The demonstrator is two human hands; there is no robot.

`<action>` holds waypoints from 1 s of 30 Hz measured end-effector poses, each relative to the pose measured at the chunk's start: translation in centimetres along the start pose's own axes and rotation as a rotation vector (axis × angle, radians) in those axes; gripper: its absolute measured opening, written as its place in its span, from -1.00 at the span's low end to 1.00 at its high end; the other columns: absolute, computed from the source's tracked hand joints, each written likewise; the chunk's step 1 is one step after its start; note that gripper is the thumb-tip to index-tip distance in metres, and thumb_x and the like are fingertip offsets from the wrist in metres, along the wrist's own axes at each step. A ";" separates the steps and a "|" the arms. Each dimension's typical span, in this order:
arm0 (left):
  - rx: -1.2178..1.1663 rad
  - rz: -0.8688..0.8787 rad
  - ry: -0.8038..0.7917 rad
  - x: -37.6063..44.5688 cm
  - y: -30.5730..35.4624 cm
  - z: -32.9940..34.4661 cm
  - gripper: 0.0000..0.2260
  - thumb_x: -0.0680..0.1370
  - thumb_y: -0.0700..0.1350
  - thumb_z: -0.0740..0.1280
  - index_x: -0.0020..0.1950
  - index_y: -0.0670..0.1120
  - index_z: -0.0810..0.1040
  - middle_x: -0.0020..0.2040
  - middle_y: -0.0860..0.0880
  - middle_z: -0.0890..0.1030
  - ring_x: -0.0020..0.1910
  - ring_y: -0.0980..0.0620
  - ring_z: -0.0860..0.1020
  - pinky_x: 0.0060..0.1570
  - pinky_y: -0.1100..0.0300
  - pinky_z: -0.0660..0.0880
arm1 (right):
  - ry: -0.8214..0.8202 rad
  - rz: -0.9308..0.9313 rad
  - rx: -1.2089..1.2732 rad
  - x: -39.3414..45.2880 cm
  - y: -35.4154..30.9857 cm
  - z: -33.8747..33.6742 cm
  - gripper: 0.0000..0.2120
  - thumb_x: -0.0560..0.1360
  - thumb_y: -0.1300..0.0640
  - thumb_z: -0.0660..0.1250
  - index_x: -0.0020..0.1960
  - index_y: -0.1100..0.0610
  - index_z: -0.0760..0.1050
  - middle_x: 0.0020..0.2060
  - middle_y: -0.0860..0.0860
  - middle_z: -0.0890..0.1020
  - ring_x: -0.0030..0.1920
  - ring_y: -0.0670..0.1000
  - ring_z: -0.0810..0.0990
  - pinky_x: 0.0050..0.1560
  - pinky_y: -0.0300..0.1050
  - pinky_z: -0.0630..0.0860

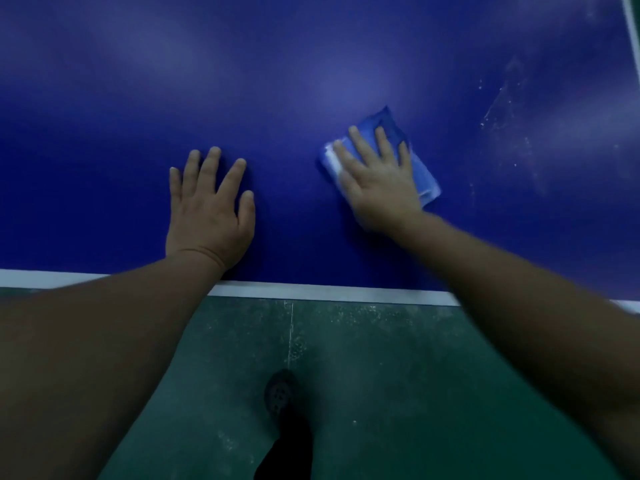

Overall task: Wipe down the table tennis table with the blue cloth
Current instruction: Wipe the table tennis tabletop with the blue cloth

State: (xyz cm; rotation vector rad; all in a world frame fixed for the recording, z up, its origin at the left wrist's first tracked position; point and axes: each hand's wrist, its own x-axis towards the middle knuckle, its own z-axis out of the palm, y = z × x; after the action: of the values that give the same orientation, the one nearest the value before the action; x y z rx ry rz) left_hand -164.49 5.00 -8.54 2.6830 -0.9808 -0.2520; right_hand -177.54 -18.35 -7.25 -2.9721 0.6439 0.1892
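The right hand [377,181] is pressing the folded blue cloth [420,174] onto the dark-blue table tennis table [277,81], fingers straight; the left hand [207,209] is resting flat, fingers spread.

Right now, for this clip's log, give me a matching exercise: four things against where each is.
Things:
1. left hand
2. right hand
3. blue cloth
4. shoe

Places:
A. on the green floor
B. flat on the bare table top
C. pressing on the cloth
D. under a palm on the table

Pairs: 1-B, 2-C, 3-D, 4-A

Dusty green floor [398,375], dim light
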 end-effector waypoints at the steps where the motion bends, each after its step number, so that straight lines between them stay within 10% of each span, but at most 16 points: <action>1: -0.007 0.006 0.004 0.0 0.0 0.0 -0.45 0.61 0.16 -0.05 0.58 0.02 0.20 0.61 -0.12 0.10 0.60 -0.12 -0.05 0.55 -0.13 -0.18 | 0.008 -0.012 -0.011 -1.9 -1.9 0.9 -0.48 0.65 -0.14 -0.13 0.60 -0.15 0.08 0.62 -0.02 0.08 0.59 0.24 -0.01 0.51 0.37 -0.08; 5: -0.021 0.017 0.027 0.0 0.0 0.1 -0.46 0.62 0.15 -0.04 0.57 0.01 0.22 0.60 -0.13 0.12 0.59 -0.13 -0.04 0.55 -0.13 -0.18 | -0.042 -0.065 0.026 -12.4 -0.6 2.8 -0.53 0.69 -0.17 -0.15 0.59 -0.20 0.07 0.61 -0.05 0.08 0.60 0.22 0.00 0.53 0.31 -0.09; 13: -0.005 0.052 0.009 0.0 0.2 0.0 -0.46 0.62 0.16 -0.02 0.57 0.02 0.25 0.60 -0.13 0.14 0.59 -0.15 -0.02 0.55 -0.14 -0.17 | 0.087 1.158 0.205 -14.8 13.5 0.5 -0.46 0.67 -0.17 -0.17 0.62 -0.13 -0.03 0.63 -0.02 -0.01 0.60 0.22 -0.08 0.51 0.37 -0.13; 21: -0.026 0.060 0.008 -0.2 0.3 -0.2 -0.46 0.61 0.15 -0.01 0.54 0.00 0.31 0.59 -0.14 0.18 0.59 -0.16 0.01 0.55 -0.14 -0.15 | -0.035 0.205 0.029 -12.8 1.3 2.8 -0.50 0.67 -0.18 -0.16 0.59 -0.16 0.07 0.61 -0.04 0.09 0.60 0.19 0.01 0.51 0.27 -0.10; 26: -0.011 0.053 0.002 -0.2 0.3 -0.2 -0.45 0.61 0.16 -0.01 0.56 0.00 0.28 0.60 -0.13 0.15 0.59 -0.16 -0.02 0.55 -0.12 -0.18 | -0.011 0.950 0.095 -17.1 14.7 1.5 -0.49 0.69 -0.10 -0.10 0.63 -0.09 -0.01 0.63 0.01 -0.01 0.59 0.23 -0.04 0.51 0.38 -0.03; 30: 0.002 0.049 0.002 -0.2 0.3 -0.3 -0.42 0.60 0.19 -0.03 0.57 -0.03 0.24 0.60 -0.14 0.14 0.59 -0.15 -0.03 0.55 -0.10 -0.18 | 0.089 1.253 0.251 -14.5 12.5 0.6 -0.47 0.68 -0.15 -0.18 0.63 -0.11 -0.08 0.63 -0.01 -0.05 0.60 0.22 -0.11 0.50 0.38 -0.15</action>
State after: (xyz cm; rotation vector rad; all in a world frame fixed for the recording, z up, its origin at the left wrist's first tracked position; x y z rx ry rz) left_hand -164.71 4.97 -8.19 2.6567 -1.0451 -0.2387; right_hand -195.94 -23.66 -6.64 -1.9282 2.2029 0.0355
